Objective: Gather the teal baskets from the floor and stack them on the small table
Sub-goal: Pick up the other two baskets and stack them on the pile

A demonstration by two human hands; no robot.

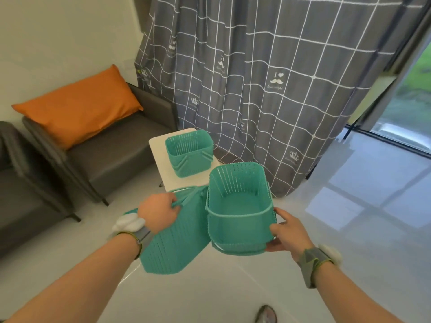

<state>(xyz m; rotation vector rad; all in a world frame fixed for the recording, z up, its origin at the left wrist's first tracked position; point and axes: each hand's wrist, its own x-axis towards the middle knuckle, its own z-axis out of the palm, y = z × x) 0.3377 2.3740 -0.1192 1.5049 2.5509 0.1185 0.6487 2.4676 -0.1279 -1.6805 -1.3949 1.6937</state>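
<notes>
Left hand (158, 212) gripped tilted basket (172, 241) by its handle, right hand (285, 231) clamped upright basket's (240, 206) wall — either could slip or clip the table basket (189, 152) — small table (158, 155) looked cramped

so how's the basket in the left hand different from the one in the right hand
The left-hand basket hangs tilted from its handle, its outer wall facing the camera; the right-hand basket is carried mouth-up, showing its inside. The left hand closes around a handle, while the right hand holds the basket's lower corner. Both are teal, perforated and off the floor.
</notes>
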